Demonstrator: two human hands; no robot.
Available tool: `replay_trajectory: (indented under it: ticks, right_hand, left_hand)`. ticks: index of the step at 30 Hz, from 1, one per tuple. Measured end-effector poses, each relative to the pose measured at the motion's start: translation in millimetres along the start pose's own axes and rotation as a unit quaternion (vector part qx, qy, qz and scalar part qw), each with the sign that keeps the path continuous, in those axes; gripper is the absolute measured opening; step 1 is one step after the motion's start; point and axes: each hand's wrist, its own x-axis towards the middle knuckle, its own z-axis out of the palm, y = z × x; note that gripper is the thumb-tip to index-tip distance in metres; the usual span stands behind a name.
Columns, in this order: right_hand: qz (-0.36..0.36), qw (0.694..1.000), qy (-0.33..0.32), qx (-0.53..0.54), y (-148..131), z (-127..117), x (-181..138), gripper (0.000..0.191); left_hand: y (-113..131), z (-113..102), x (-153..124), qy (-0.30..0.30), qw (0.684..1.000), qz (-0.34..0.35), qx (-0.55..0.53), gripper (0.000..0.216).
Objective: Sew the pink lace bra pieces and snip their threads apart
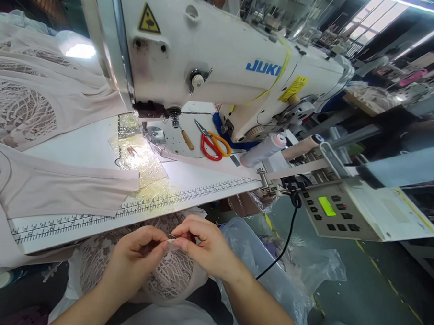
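Lace garment [171, 275] pinched between two meeting hands

In the head view, the relation that we judge matters most is the narrow gap between the fingertips: a small pale edge of the lace garment sits right there, with the left hand [136, 257] on one side and the right hand [206, 239] on the other. We find neither hand clearly nearer, since both are at the cloth. The gathered edge is short and seems to run roughly from one hand to the other, while the patterned lace spreads beneath them, over the lap and partly under the front of the table [192, 173]. A fine line shows by the fingertips; we cannot tell whether it is thread or something else.

We see the left hand with thumb and index finger brought together on the cloth, the other fingers curled in behind. The right hand mirrors it, thumb and index closed in a pinch, its knuckles a little higher. The forearms come in from the lower left and lower right, wrists raised, so the two hands converge just short of the ruler strip [204, 191] along the table's front edge.

Beyond that strip, well apart from the hands, we see scissors [208, 133] lying beside the sewing machine [205, 53].
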Motion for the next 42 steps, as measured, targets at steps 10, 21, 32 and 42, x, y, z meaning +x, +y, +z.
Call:
replay_trajectory:
  ticks: [10,21,32,42]
  right_hand:
    - [-0.065,0.986,0.066,-0.138,-3,17,-22,0.015]
    - [-0.074,0.973,0.071,-0.207,-2,22,-18,0.022]
    - [-0.085,0.967,0.077,-0.228,-1,25,-18,0.023]
    - [-0.102,0.96,0.091,-0.244,-1,27,-19,0.021]
  left_hand:
    - [5,0,4,0.01,0.988,-0.094,-0.125,0.016]
    - [2,2,3,0.014,0.986,-0.091,-0.138,0.012]
    - [1,1,1,0.017,0.989,-0.097,-0.108,0.013]
    - [-3,3,1,0.028,0.998,-0.042,-0.047,0.012]
